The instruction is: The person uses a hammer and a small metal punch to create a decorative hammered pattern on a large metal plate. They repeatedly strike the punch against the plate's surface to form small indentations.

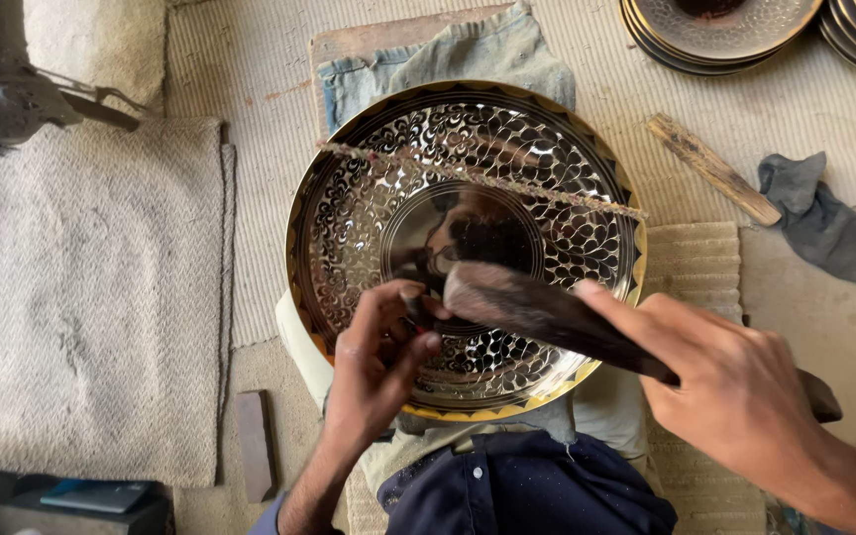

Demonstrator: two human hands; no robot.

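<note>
The right hand (pixel 745 391) is wrapping its grip around the handle of a dark wooden mallet (pixel 537 312). The mallet's long axis is running from lower right to upper left, its blunt head pointing up-left over the middle of the engraved brass plate (pixel 349 198). The left hand (pixel 374 362) is pinching a small punch (pixel 415 309) in a narrow grip, its top sitting just beside the mallet head; I cannot tell which way its tip is leaning. The plate is lying on a blue cloth (pixel 492 50) on the woven mat (pixel 250 79). A thin stick (pixel 482 178) is lying across the plate's upper half, tilting down to the right.
</note>
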